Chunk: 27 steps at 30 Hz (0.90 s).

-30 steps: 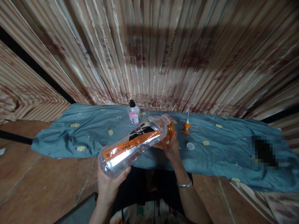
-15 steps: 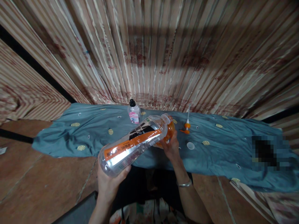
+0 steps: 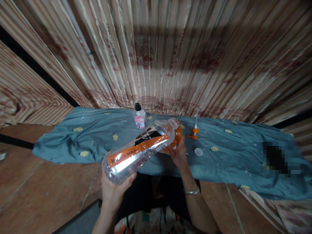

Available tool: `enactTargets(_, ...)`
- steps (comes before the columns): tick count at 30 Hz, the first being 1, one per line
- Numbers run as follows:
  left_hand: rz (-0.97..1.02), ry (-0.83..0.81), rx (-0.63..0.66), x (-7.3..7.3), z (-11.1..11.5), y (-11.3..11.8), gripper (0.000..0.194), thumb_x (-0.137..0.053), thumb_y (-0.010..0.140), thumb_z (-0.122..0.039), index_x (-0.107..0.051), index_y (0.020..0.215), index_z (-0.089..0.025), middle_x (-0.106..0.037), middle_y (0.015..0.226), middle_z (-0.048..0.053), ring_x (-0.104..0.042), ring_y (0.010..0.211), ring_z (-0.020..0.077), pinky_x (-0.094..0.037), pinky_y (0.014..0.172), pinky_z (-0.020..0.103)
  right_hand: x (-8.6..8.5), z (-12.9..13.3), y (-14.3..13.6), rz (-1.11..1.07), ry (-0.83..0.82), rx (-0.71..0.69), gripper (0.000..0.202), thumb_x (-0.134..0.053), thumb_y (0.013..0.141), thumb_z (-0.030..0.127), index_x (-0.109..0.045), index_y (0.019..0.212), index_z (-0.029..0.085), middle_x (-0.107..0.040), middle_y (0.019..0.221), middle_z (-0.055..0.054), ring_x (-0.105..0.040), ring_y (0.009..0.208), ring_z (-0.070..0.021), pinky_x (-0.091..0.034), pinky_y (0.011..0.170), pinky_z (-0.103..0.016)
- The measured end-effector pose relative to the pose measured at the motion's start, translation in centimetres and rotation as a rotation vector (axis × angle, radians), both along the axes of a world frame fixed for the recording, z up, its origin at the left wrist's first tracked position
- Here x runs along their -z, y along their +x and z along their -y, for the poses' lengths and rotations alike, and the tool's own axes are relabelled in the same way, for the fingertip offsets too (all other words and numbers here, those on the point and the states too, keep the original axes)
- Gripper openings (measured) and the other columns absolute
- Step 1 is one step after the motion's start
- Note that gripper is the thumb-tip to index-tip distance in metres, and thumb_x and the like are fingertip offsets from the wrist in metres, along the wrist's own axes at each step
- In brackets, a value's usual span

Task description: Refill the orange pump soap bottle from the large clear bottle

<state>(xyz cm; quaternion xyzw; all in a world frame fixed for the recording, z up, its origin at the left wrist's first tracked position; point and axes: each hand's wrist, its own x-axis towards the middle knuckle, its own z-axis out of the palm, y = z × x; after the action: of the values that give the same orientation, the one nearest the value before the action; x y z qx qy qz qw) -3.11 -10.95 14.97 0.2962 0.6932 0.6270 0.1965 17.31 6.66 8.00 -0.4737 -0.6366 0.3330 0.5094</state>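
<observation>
My left hand [image 3: 115,190] is wrapped round the base of a large clear plastic bottle [image 3: 138,151] with an orange and silver label. The bottle is tilted, its neck up and to the right, over the top of an orange bottle [image 3: 178,136]. My right hand [image 3: 179,151] grips that orange bottle, which is partly hidden behind the clear one. Whether liquid passes between them I cannot tell. To the right, an orange pump head [image 3: 194,131] with a clear tube lies on the cloth. A small round white cap [image 3: 198,151] lies nearer to me.
A clear bottle with a black cap and pink label [image 3: 139,117] stands at the back of the table. A teal patterned cloth [image 3: 97,143] covers the table. A blurred dark patch [image 3: 278,159] is at the right end. Striped curtains [image 3: 158,65] hang behind.
Almost nothing differs. Both hands keep the two bottles in nearly the same pose, and the view has shifted very slightly.
</observation>
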Motion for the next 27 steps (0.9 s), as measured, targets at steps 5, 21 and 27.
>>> enactTargets(5,0.028,0.013,0.014,-0.3,-0.1,0.3,0.099,-0.102,0.055,-0.054,-0.063,0.139,-0.020,-0.073,0.136,0.015,-0.072,0.127,0.0378,-0.057,0.115,0.053,-0.1,0.1,-0.1,0.009,-0.023,0.014,0.084,-0.074,0.087,0.077,-0.051,0.146,0.022,-0.078,0.130,-0.018,-0.080,0.115,-0.0379,-0.067,0.094,-0.052)
enactTargets(21,0.070,0.005,0.036,-1.0,0.0,0.3,0.094,-0.103,0.054,-0.049,-0.064,0.134,-0.019,-0.074,0.135,0.016,-0.073,0.123,0.0377,-0.058,0.112,0.053,0.1,0.0,-0.1,-0.010,-0.029,0.012,0.086,-0.076,0.085,0.076,-0.051,0.147,0.021,-0.079,0.129,-0.018,-0.081,0.114,-0.0388,-0.068,0.093,-0.052)
enactTargets(27,0.035,0.016,0.014,-1.1,0.0,0.8,0.095,-0.102,0.056,-0.053,-0.063,0.135,-0.019,-0.073,0.136,0.016,-0.073,0.124,0.0364,-0.057,0.113,0.051,0.1,-0.1,-0.1,-0.008,-0.066,0.030,0.091,-0.078,0.080,0.079,-0.052,0.144,0.020,-0.079,0.127,-0.020,-0.080,0.114,-0.0418,-0.067,0.093,-0.055)
